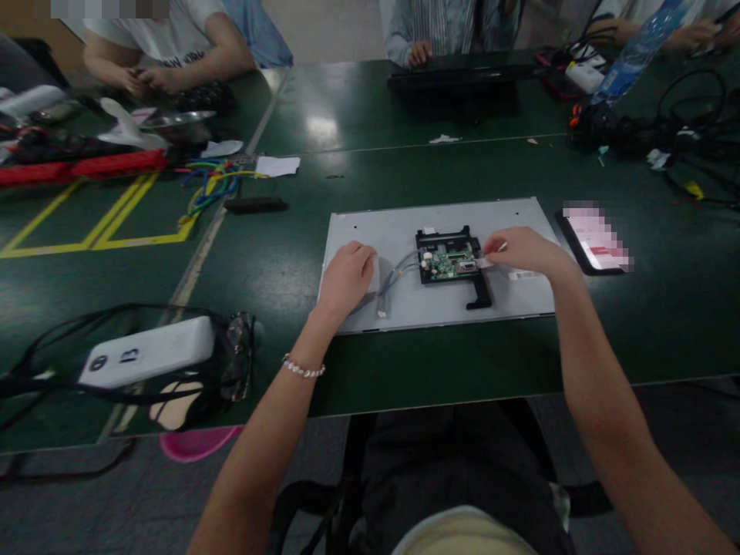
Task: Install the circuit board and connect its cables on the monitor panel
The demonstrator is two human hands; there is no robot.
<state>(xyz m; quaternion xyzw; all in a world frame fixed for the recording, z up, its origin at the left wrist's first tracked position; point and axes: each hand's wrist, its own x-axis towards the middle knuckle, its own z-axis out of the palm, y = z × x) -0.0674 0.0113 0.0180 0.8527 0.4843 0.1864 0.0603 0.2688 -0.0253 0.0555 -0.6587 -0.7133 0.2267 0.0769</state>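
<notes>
A grey flat display panel (398, 223) lies face down on the green table in front of me. On its middle sits a black plastic bracket (479, 293) carrying a green circuit board (448, 264). Grey cables (398, 271) run left from the board. My left hand (350, 274) rests on the panel's left part, fingers curled down at a small whitish piece (375, 276); what it grips is hidden. At the board's right edge, my right hand (523, 248) pinches a thin whitish strip (484, 263).
A phone (595, 239) lies right of the panel. To my left are a white power bank (150, 351), black cables and glasses (238, 354). Coloured wires (211, 189) and a black bar (255, 205) lie farther back. A monitor (462, 77) and a bottle (639, 54) stand near other people.
</notes>
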